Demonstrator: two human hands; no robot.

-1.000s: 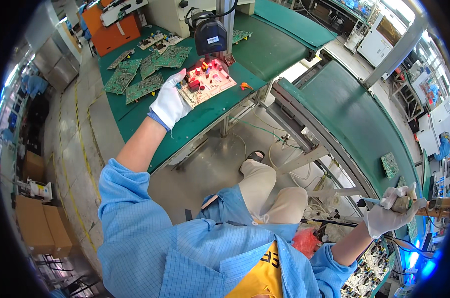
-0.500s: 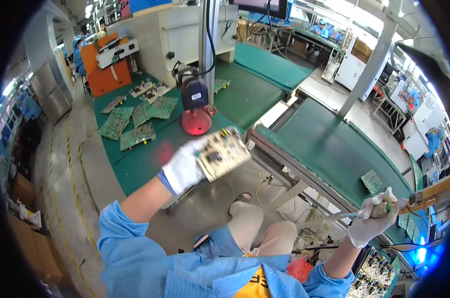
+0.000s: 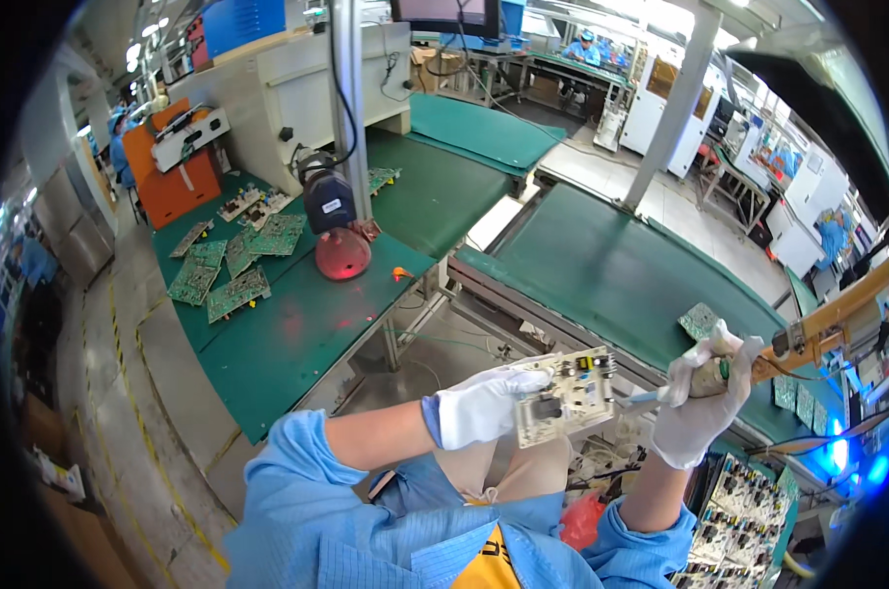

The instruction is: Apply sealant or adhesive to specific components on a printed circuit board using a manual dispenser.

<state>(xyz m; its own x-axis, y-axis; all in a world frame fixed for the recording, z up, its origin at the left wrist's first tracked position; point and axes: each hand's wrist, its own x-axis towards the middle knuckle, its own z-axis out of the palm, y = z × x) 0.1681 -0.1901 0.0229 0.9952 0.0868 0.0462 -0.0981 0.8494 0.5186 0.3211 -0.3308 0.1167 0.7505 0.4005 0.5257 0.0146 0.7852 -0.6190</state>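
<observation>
My left hand [image 3: 479, 407], in a white glove, grips a cream circuit board [image 3: 562, 401] by its left edge, component side facing up. Black, yellow and other small parts stand on it, with metal pieces along its right edge. My right hand [image 3: 700, 393], also gloved, is closed around a rounded tan object [image 3: 709, 377] with a green spot; its exact kind is unclear. A slim pale tip [image 3: 645, 398] sticks out from this hand toward the board's right edge. Whether the tip touches the board, I cannot tell.
Several green circuit boards [image 3: 236, 292] lie on the green table at left, by a black scanner [image 3: 331, 204] glowing red. A green conveyor [image 3: 621, 260] carries a board [image 3: 700, 321]. Populated boards [image 3: 739, 520] sit at lower right. A brown bar [image 3: 827, 329] juts in beside my right hand.
My left hand has carried the circuit board from near the scanner rightward and down, close to my right hand. The right hand keeps its grip. The view has shifted to the right.
</observation>
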